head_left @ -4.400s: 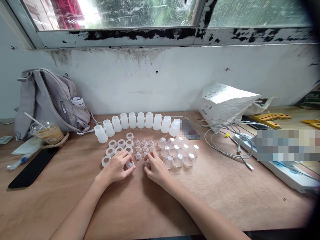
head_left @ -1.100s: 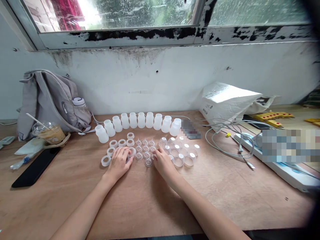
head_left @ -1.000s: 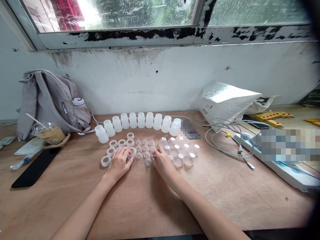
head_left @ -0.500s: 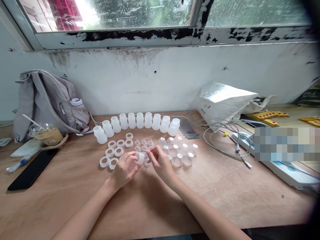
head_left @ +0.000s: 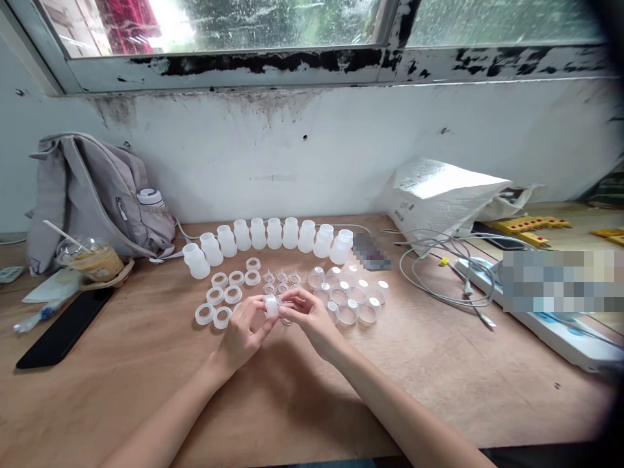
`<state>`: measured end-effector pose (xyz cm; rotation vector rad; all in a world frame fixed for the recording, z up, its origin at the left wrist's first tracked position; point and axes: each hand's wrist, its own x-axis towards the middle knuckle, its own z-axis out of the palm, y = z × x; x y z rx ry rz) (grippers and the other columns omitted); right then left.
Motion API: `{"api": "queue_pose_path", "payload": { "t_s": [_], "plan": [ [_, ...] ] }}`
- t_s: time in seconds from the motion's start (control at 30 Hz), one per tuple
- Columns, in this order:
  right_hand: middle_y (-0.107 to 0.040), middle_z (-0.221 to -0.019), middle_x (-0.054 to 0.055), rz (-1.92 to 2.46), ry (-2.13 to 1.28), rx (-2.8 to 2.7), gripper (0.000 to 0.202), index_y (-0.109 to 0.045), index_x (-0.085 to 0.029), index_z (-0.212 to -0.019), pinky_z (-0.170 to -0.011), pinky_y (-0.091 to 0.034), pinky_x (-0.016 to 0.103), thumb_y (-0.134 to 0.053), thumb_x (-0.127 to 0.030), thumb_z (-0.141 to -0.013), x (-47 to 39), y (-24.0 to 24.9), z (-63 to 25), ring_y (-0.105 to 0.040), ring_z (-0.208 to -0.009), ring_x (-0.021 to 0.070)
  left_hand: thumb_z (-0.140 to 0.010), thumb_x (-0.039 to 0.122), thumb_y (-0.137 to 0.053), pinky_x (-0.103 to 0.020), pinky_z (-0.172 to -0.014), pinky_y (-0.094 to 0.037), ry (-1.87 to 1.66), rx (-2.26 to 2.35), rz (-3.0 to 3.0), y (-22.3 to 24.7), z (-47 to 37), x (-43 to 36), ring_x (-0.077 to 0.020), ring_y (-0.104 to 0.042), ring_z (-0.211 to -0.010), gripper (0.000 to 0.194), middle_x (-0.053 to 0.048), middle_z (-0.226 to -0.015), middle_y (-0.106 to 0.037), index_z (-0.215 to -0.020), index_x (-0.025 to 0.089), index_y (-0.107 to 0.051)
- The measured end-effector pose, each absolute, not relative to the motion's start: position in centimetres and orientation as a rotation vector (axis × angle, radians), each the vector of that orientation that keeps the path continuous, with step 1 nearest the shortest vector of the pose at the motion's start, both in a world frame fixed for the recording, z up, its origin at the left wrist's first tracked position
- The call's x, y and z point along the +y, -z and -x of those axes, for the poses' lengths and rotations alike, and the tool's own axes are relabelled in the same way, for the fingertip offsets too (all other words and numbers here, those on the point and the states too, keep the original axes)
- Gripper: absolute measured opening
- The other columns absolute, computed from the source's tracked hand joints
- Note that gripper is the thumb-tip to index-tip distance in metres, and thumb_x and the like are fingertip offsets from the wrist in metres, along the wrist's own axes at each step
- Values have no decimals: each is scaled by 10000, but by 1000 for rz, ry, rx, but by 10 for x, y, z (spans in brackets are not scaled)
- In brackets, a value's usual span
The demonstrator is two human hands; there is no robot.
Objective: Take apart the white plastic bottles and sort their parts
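My left hand [head_left: 246, 330] is closed on a translucent white screw ring [head_left: 271, 305], which is tipped on its side. At the ring's right face, the fingers of my right hand [head_left: 308, 320] pinch a small clear bottle nipple, mostly hidden by the fingertips. Several loose screw rings [head_left: 215, 296] lie to the left of my left hand. Just beyond my hands stand several clear nipples [head_left: 281, 277] in short rows, partly covered by my fingers. Clear dome caps [head_left: 348, 313] are grouped beside my right hand. Behind everything, frosted baby bottles [head_left: 258, 234] stand upright in an arc.
On the left are a grey backpack [head_left: 88, 195], an iced drink cup [head_left: 92, 260] and a black phone [head_left: 65, 328]. To the right lie coiled white cables [head_left: 414, 276], a power strip [head_left: 550, 338] and a white pouch [head_left: 439, 195]. A wall rises behind the table.
The ring in my left hand has turned so its side shows more. My right fingers have come in against the ring's right face. The view has shifted slightly.
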<state>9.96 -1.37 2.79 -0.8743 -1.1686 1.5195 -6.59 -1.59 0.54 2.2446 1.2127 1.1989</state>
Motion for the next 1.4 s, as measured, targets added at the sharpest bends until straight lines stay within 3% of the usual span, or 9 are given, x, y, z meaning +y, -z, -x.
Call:
{"api": "queue_pose_path", "payload": {
  "t_s": [0.17, 0.27, 0.43, 0.63, 0.87, 1.0, 1.1, 1.27, 1.4],
  "plan": [
    [-527, -812, 20, 1061, -955, -1345, 27, -583, -187, -706, -586, -413, 255, -591, -163, -695, -11, -26, -105, -512, -670, 122, -762, 298, -569, -332, -777, -481, -1262, 1286, -1959, -4, 62, -18, -165, -582, -853, 336, -41, -935, -588, -1052, 207, -424],
    [-499, -824, 25, 1112, -683, -1543, 108, -601, -196, -721, -607, -413, 260, -542, -108, -701, -14, -28, -104, -486, -682, 125, -771, 277, -559, -345, -804, -478, -1270, 1264, -1923, -6, 61, -19, -169, -569, -908, 493, -61, -1024, -559, -1208, 228, -336],
    [-538, -828, 16, 989, -923, -1586, 173, -582, -195, -741, -647, -435, 258, -507, -55, -674, -19, -26, -97, -525, -731, 130, -794, 275, -530, -373, -822, -467, -1111, 1167, -2109, -7, 62, -19, -187, -557, -927, 385, -77, -1059, -558, -1163, 224, -431],
    [-611, -833, 20, 889, -1395, -1273, 112, -568, -189, -827, -672, -462, 275, -547, -176, -717, -16, -28, -99, -586, -760, 145, -776, 279, -560, -370, -829, -475, -1147, 1185, -2099, -5, 62, -19, -187, -573, -931, 371, -65, -1051, -579, -1120, 217, -437],
    [-599, -776, 8, 925, -1422, -1270, 134, -566, -185, -798, -638, -440, 250, -630, -244, -696, -16, -28, -98, -570, -738, 139, -751, 253, -587, -314, -809, -485, -1148, 1095, -2171, 2, 63, -20, -174, -579, -930, 381, -55, -1033, -581, -1096, 218, -427],
    [-549, -713, -16, 1038, -1311, -1337, 180, -578, -181, -812, -577, -411, 224, -657, -276, -681, -15, -25, -98, -506, -639, 103, -773, 235, -566, -320, -849, -467, -1168, 1021, -2200, 4, 65, -19, -176, -553, -987, 397, -64, -1072, -554, -1130, 222, -392],
    [-555, -755, -2, 1040, -1373, -1332, 219, -568, -180, -851, -570, -418, 218, -645, -314, -695, -14, -23, -97, -518, -672, 107, -777, 250, -566, -335, -843, -462, -1219, 1018, -2243, 1, 66, -18, -189, -532, -999, 389, -74, -1073, -528, -1133, 220, -413],
    [-565, -736, 3, 958, -1473, -1357, 228, -531, -185, -893, -473, -419, 217, -565, -366, -759, -15, -20, -96, -513, -563, 98, -761, 305, -582, -310, -720, -474, -1213, 1156, -2314, -4, 66, -19, -167, -531, -813, 388, -53, -910, -501, -1125, 215, -479],
    [-563, -727, -1, 996, -1365, -1411, 207, -523, -185, -880, -462, -431, 223, -551, -358, -768, -16, -19, -96, -497, -513, 86, -784, 301, -544, -290, -677, -457, -1136, 1159, -2308, -8, 65, -22, -150, -507, -727, 381, -46, -851, -522, -1146, 206, -472]
  ]
}}
